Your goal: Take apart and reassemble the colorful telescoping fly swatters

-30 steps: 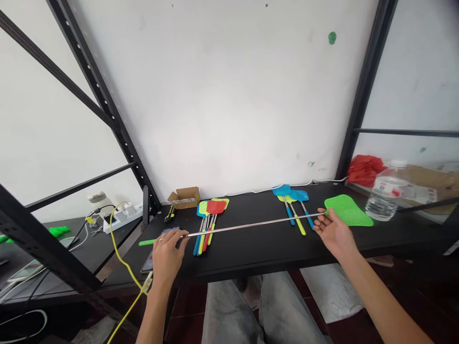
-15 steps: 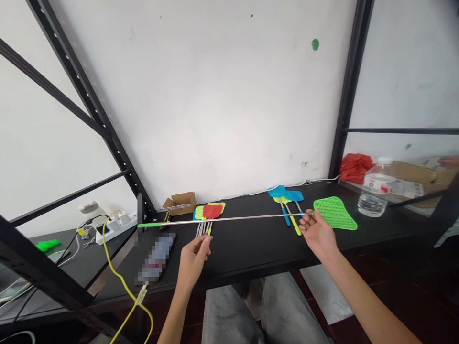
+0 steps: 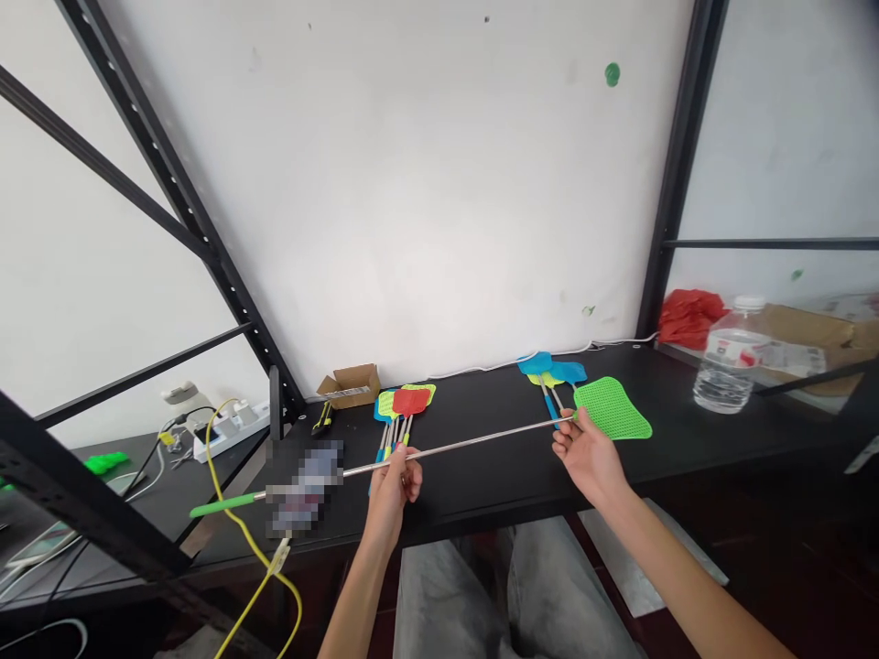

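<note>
A green fly swatter [image 3: 613,408] with a long, extended metal rod is held across in front of me above the table. My right hand [image 3: 589,455] pinches it at the neck, just beside the mesh head. Further along, my left hand [image 3: 394,490] is closed round the rod, thumb on top. The green handle end points left, over the phone and a yellow cable. Behind my left hand lies a group of swatters with a red one [image 3: 410,401] on top, their handles partly hidden. Another group with blue heads [image 3: 536,363] lies behind my right hand.
A phone [image 3: 308,485], blurred out, lies at the left with a yellow cable [image 3: 244,531]. A small cardboard box [image 3: 350,387] and a yellow-black cutter [image 3: 322,419] are at the back left. A water bottle [image 3: 729,359] stands at the right, by a black shelf post [image 3: 679,174].
My left hand has risen onto the rod and grips it. The swatter has shifted left and its handle end has dipped. My right hand moved slightly left, still at the neck.
</note>
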{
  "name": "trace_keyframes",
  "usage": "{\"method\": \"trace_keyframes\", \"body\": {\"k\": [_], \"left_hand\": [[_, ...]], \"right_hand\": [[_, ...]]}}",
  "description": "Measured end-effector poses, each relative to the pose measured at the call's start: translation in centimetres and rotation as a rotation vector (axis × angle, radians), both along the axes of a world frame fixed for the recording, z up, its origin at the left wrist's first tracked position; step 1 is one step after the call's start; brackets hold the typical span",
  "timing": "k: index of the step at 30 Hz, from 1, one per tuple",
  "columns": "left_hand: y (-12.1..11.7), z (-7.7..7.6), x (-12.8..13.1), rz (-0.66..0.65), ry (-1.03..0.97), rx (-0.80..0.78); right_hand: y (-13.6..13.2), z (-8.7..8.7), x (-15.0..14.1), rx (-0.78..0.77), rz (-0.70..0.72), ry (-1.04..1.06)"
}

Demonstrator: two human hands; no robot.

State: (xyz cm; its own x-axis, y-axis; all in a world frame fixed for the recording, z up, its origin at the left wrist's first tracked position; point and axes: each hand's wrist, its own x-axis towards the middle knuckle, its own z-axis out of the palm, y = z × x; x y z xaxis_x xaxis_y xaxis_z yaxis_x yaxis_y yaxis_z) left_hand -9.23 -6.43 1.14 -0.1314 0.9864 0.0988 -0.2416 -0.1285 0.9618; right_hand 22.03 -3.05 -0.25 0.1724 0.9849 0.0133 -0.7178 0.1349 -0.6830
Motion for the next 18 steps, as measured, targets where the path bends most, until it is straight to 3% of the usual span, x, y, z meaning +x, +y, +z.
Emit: {"method": "trace_keyframes", "body": {"k": [4, 11, 18], "left_hand": [[0.0, -0.6, 1.0, -0.03, 0.034, -0.023], [-0.4, -1.1, 1.2, -0.08, 0.132, -0.01], [0.0, -1.5, 0.9, -0.101, 0.005, 0.056]], "right_hand": [[-0.1, -0.2, -0.1, -0.038, 0.035, 0.096], [-0.3, -0.6, -0.8, -0.033, 0.058, 0.051], [-0.6, -0.6, -1.5, -0.001, 0.039, -0.033]]}}
